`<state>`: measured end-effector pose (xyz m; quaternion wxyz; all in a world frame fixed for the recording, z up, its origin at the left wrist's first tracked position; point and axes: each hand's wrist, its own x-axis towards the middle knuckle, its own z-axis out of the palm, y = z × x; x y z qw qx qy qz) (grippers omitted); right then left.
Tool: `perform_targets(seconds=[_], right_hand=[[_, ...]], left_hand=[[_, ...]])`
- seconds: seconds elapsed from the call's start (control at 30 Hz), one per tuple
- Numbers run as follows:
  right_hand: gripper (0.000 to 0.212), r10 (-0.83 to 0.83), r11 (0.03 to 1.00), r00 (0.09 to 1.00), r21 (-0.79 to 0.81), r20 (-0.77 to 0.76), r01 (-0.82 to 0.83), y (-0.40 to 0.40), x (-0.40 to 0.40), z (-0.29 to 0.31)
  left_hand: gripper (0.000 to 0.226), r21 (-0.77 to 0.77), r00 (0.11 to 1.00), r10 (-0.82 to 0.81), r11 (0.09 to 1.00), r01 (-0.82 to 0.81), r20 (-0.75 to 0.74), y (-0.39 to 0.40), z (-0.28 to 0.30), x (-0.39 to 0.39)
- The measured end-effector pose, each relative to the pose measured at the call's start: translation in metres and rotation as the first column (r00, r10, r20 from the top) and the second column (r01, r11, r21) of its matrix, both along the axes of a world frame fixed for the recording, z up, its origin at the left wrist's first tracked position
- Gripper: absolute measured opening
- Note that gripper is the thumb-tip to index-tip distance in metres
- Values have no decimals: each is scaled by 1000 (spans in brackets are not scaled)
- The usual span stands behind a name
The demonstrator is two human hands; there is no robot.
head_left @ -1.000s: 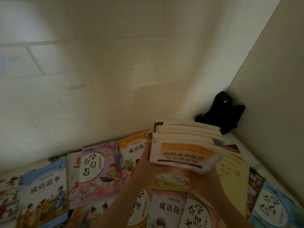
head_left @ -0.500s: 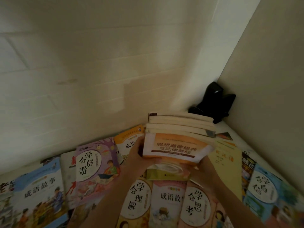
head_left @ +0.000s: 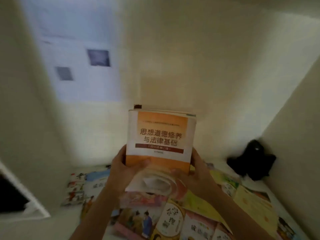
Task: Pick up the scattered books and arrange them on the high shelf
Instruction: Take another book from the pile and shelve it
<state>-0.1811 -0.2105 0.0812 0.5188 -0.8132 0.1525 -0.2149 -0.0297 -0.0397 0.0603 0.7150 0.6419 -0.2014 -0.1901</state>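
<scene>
So I've got my left hand (head_left: 121, 168) and right hand (head_left: 199, 172) clamped on the sides of the book stack (head_left: 160, 141), held upright mid-frame above the scattered books (head_left: 173, 220) down low.

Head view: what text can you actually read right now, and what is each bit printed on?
"思想道德修养" on the orange-and-white book, held up by the left hand and right hand.
"与法律基础" on that cover, the line below.
The dark band under the title and the small print on that cover: too blurred to read.
"学" on a children's book lying below.
The other scattered books' titles: blurred, unreadable.
</scene>
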Motion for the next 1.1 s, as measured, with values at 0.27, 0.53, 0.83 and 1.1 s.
perform_targets(seconds=[0.27,0.53,0.83,1.1], right_hand=[[68,570,821,806,-57,158,-569,163,59,84],[68,710,683,576,-198,404,-703,280,72,221],[61,714,691,581,-261,391,-674,253,130,428],[63,655,751,698,-151,289,-642,203,227,469]], left_hand=[[80,-66,834,524,851,-521,174,218,88,-45],[67,-254,531,748,646,-720,397,326,236,-108],[68,-437,457,728,677,-592,510,298,407,-31],[73,-407,568,644,765,-500,513,245,454,86]])
